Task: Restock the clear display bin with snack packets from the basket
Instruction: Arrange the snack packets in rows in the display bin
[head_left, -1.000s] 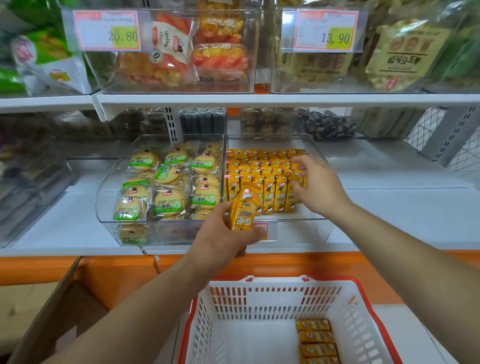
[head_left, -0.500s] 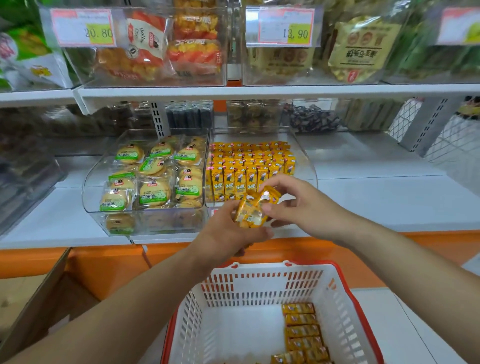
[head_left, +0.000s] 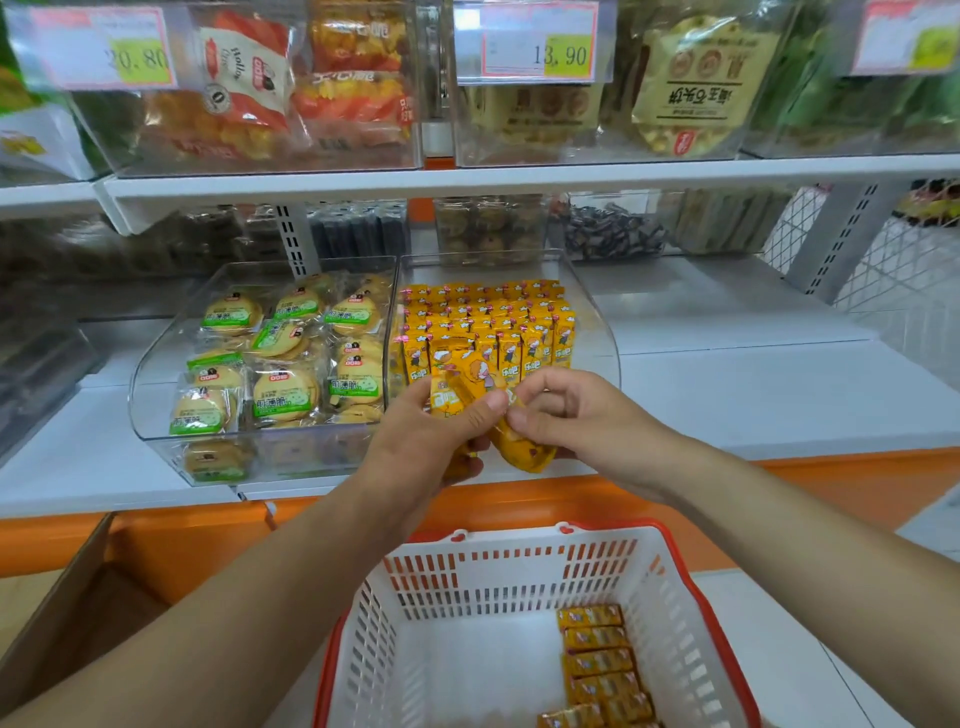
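I count two hands in view, both working just in front of the clear bin (head_left: 602, 332). My left hand (head_left: 415, 447) has its grip clenched round a small bundle of yellow packets (head_left: 452, 384); I can make out at least two in it, no exact count. My right hand (head_left: 582, 421) has its grip pinching one packet (head_left: 527, 449) between thumb and forefinger, right against the bundle, with the left thumb touching the same spot.

Inside the bin, packets stand upright in packed rows (head_left: 519, 317); too dense to count. The basket (head_left: 519, 566) sits below my arms. In it are four packets (head_left: 597, 662) in a column along its right wall, and two more cut off at the bottom edge.

One neighbouring bin (head_left: 156, 374) touches the clear bin on the left, holding round biscuit packs. Three price tags hang above; the nearest tag (head_left: 535, 44) reads 13.90.

The clear bin's side walls curve down to a low front lip, its top open. The upper shelf (head_left: 519, 179) overhangs its back. To the right, the lower shelf (head_left: 753, 395) shows white board. Basket and shelf edge are well apart.
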